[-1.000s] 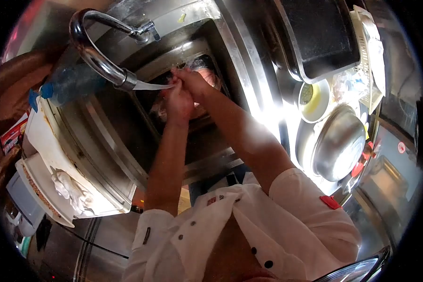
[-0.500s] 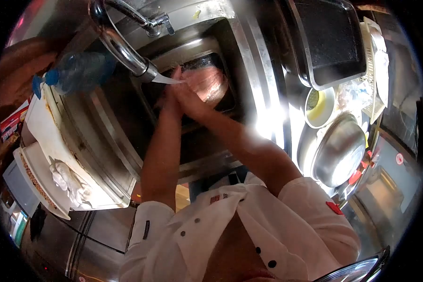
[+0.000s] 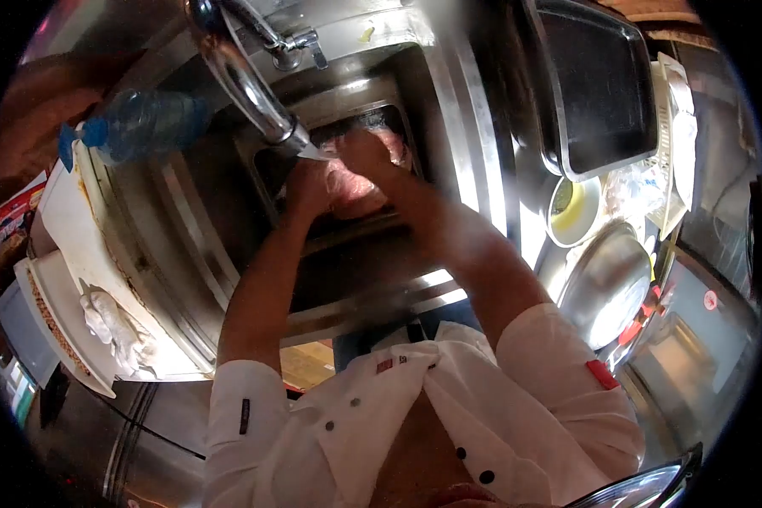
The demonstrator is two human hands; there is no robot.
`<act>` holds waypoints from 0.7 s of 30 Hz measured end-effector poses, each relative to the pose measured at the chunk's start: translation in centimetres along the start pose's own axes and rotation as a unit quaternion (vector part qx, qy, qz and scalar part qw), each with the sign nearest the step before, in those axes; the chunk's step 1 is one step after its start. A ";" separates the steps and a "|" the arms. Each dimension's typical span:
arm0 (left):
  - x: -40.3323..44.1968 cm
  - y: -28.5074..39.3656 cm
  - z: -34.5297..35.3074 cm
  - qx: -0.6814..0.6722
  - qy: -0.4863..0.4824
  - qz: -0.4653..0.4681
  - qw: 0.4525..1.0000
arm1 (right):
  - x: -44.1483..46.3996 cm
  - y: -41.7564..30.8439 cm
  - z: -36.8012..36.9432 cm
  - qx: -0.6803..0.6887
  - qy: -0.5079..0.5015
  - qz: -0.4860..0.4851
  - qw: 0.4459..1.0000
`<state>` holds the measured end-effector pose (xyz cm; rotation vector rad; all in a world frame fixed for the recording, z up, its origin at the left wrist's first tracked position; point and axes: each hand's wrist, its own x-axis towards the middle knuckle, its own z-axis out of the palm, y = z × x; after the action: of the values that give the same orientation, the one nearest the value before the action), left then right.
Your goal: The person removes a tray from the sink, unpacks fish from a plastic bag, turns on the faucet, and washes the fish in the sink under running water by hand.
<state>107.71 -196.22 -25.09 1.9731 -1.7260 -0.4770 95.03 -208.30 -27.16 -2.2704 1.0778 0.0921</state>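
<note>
A large pinkish piece of raw meat [image 3: 354,190] lies in a dark rectangular metal pan [image 3: 267,193] inside the steel sink. Water runs from the curved chrome faucet [image 3: 244,85] onto the meat and hands. On the near left side of the meat, my left hand [image 3: 309,184] presses against it, fingers curled around its edge and partly hidden. My right hand [image 3: 367,152] grips the meat from above on its far right side. The fingertips of both hands are hard to make out.
Left of the sink, a blue-tinted plastic bottle [image 3: 157,123] lies near a white board [image 3: 85,229] and a crumpled cloth [image 3: 110,326]. To the right stand a black tray [image 3: 605,85], a white bowl [image 3: 574,212] with yellow inside and a steel bowl [image 3: 605,284].
My hands were together under the water beside the meat; now they are apart, with the left nearer and the right on the meat's far side. The meat shows shifted toward me.
</note>
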 end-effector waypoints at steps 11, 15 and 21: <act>-3.4 -7.6 1.1 -0.025 -0.120 -0.256 0.959 | 7.5 3.1 -8.6 -0.132 0.058 0.025 0.989; -0.5 -3.5 -4.8 -0.103 -0.240 -0.283 0.923 | 7.5 3.0 -9.1 -0.128 0.009 0.026 0.991; 0.2 -1.4 -8.2 -0.069 -0.346 -0.240 0.904 | 6.5 3.0 -9.0 -0.126 -0.012 0.042 0.991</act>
<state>113.37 -195.33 -19.04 2.2730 -1.4629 -1.5869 95.47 -219.19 -23.43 -2.4375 1.2063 0.3045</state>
